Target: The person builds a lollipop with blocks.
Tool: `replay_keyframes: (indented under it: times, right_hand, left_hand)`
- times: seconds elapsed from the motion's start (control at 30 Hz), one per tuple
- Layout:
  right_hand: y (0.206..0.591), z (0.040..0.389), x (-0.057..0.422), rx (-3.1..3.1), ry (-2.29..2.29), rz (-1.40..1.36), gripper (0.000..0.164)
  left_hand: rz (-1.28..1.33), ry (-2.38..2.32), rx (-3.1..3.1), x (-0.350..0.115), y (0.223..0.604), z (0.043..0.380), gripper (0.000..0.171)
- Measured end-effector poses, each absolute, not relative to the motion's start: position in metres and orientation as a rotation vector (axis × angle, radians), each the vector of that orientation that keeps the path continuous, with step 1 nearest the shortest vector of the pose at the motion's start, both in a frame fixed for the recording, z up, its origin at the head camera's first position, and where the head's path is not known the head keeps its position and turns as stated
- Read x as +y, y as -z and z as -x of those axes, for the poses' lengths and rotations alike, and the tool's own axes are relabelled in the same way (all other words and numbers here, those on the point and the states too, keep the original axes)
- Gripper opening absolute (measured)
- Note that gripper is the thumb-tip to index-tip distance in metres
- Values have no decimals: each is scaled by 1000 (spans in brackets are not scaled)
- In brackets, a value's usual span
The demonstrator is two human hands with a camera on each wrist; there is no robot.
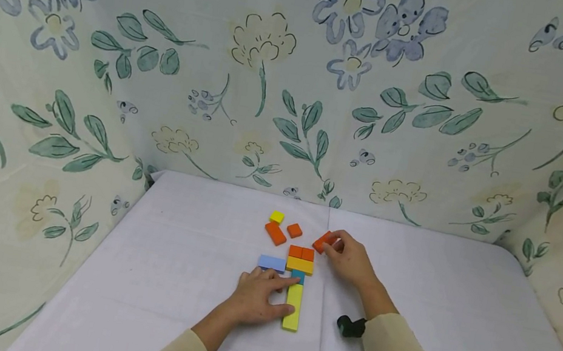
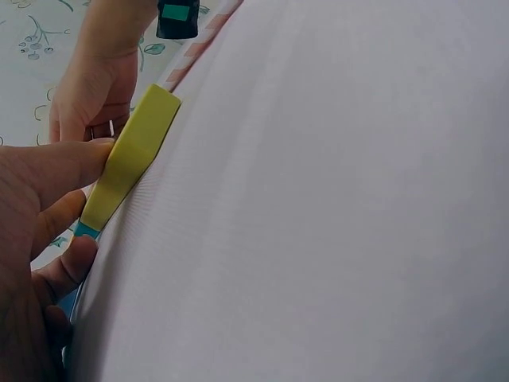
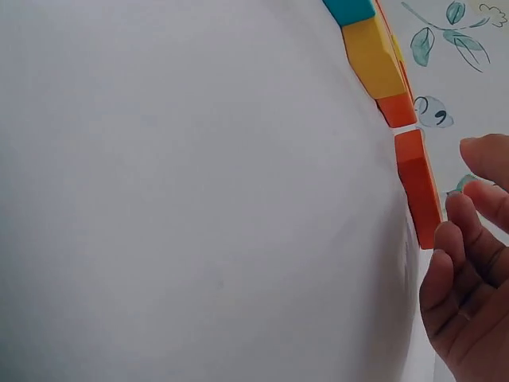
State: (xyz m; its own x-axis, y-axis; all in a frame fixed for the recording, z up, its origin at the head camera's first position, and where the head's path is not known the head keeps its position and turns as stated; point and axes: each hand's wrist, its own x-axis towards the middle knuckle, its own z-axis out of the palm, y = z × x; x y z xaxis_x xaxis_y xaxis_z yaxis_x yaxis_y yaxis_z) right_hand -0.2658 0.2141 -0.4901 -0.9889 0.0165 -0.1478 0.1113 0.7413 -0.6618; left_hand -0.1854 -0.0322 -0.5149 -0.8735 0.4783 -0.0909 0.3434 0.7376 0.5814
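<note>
My left hand lies beside a column of toy blocks. Its index fingertip touches a teal block, and its thumb rests at the long yellow-green block, seen from the side in the left wrist view. Above the teal block come a golden-yellow block and two small orange blocks side by side. My right hand is at a slanted orange block, right of the column's top; in the right wrist view its fingertips are close to the block's end, fingers loosely bent.
A light-blue block lies left of the column. Beyond it are a loose orange block, a small orange block and a small yellow block. White cloth covers the table; floral cloth hangs behind.
</note>
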Motion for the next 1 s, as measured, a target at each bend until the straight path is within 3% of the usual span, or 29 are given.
replay_keyframes:
  times: [0.2, 0.33, 0.6, 1.0]
  right_hand:
    - [492, 272, 215, 2787, 980, -212, 68]
    - [495, 275, 215, 2780, 912, -229, 78]
    - [493, 276, 213, 2798, 821, -218, 79]
    - [491, 277, 228, 2782, 927, -76, 66]
  left_hand:
    - [-649, -843, 2704, -33, 515, 185, 58]
    - [-652, -844, 2697, -33, 515, 184, 58]
    - [-670, -849, 2699, -33, 517, 184, 59]
    - [-661, -843, 2703, -33, 516, 185, 58]
